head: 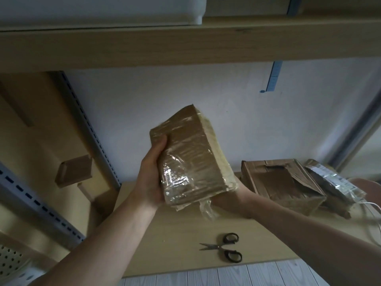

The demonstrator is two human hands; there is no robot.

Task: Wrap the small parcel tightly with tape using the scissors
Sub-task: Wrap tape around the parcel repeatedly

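The small parcel (189, 159) is held up over the table (165, 234), its long side tilting up and away. The left hand (150, 176) grips its left edge, thumb on top. The right hand (228, 197) sits under the low end — fingers hidden, so its hold cannot be told. The scissors (224, 249) lie below, nearer that hand.

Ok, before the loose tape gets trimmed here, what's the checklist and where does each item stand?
1. Parcel held off the table: left hand grips its left edge, right hand is under its lower right corner: ok.
2. Tape tail pressed down: it hangs loose below the parcel: not ok.
3. Scissors reachable: they lie untouched on the table in front: ok.
4. A hand free for the scissors: both are on the parcel: not ok.
5. Tape covering the far side: hidden: cannot tell.
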